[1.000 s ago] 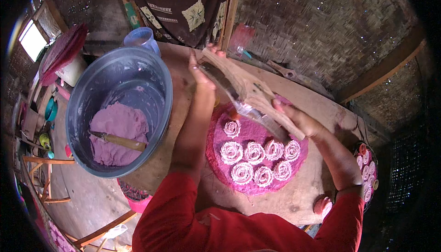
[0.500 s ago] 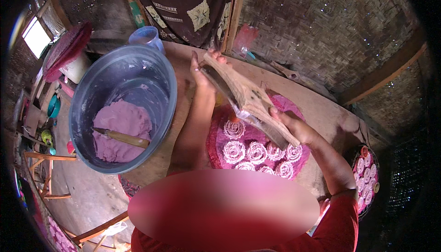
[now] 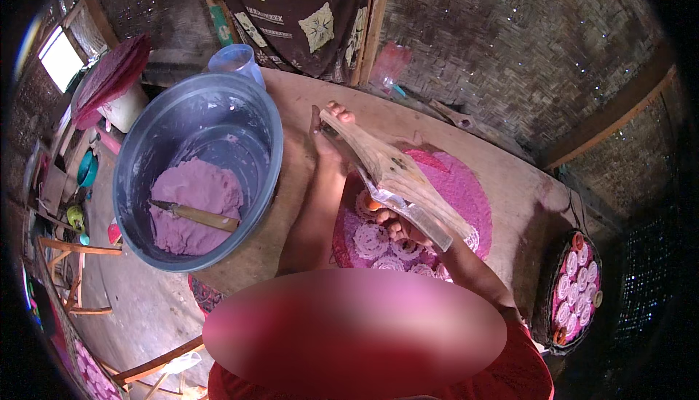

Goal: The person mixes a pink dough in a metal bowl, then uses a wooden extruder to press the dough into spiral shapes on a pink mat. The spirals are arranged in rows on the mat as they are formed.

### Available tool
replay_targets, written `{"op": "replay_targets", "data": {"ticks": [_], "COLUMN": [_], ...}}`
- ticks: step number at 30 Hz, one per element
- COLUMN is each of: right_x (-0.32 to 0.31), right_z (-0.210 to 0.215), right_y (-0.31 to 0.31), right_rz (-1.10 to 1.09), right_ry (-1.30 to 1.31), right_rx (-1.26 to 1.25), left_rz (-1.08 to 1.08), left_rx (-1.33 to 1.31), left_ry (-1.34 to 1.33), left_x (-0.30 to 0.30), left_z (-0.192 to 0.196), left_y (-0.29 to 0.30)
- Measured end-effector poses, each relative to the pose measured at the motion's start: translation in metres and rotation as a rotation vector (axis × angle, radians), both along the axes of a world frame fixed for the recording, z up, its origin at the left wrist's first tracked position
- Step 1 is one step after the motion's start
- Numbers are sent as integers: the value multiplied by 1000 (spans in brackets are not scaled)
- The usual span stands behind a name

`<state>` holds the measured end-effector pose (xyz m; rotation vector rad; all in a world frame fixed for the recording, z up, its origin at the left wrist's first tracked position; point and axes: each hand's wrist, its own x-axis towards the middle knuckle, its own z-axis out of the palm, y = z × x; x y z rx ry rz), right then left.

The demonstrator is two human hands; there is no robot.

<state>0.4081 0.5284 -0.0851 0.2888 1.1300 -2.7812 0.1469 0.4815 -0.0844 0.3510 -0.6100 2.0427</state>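
— What are the hands doing with that wooden press (image 3: 397, 174)?

— The left hand (image 3: 329, 132) is gripping its far end, fingers curled shut around the wood. The right hand (image 3: 397, 224) is sitting under the near end with fingers bent against the metal part; how tightly it is closing I cannot tell.

— And where is the press hanging?

— It is tilting over the pink round mat (image 3: 466, 189), above the pale spiral pieces (image 3: 373, 240) lying on the mat's near side.

— How is the room around it looking?

— The grey basin (image 3: 200, 170) with purple dough (image 3: 195, 203) and a wooden-handled knife (image 3: 195, 215) is standing just beside the left forearm. Bare table (image 3: 524, 196) is showing to the right of the mat, running towards a round tray of spirals (image 3: 574, 291) at the table's right edge. A blue cup (image 3: 234, 61) is standing behind the basin.
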Motion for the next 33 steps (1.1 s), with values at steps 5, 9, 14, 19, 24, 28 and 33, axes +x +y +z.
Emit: {"op": "replay_targets", "data": {"ticks": [5, 9, 14, 19, 24, 28, 33], "right_x": [-11, -15, 6, 55, 67, 70, 79], "right_z": [-2, 16, 54, 111, 145, 162, 146], "right_y": [-5, -6, 15, 54, 44, 31, 46], "right_rz": [-57, -232, -252, 61, -146, -195, -170], "right_ry": [-86, 8, 491, -228, -645, -493, -416], "right_rx": [278, 924, 1319, 342, 785, 1108, 1085], "left_rz": [76, 69, -2, 153, 3, 54, 34], "left_rx": [-25, 45, 198, -319, -666, -579, -475], "left_ry": [-43, 62, 393, 375, 4, 46, 92], "left_x": [2, 1, -2, 15, 59, 66, 62], "left_z": [20, 39, 68, 81, 34, 0, 16], "left_y": [2, 10, 15, 22, 52, 62, 64]}}
